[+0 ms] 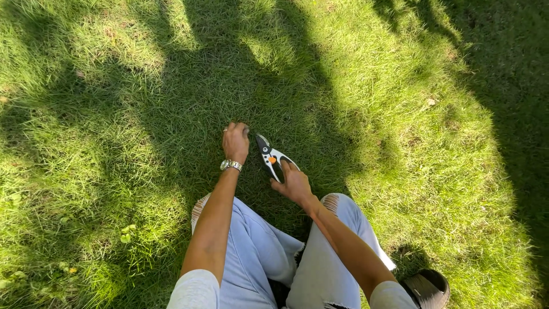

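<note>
left hand (235, 143): curled into the grass (400, 114), gripping a tuft
right hand (294, 183): wrapped around the shears (270, 157), just right

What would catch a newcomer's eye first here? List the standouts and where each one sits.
The pruning shears draw the eye first, black and white with an orange spot, held in the right hand at the centre of the shaded grass. Just left of them, the left hand presses into the turf, a silver wristwatch on its wrist. Below, pale ripped jeans fill the lower middle, with a dark shoe at bottom right.
</note>
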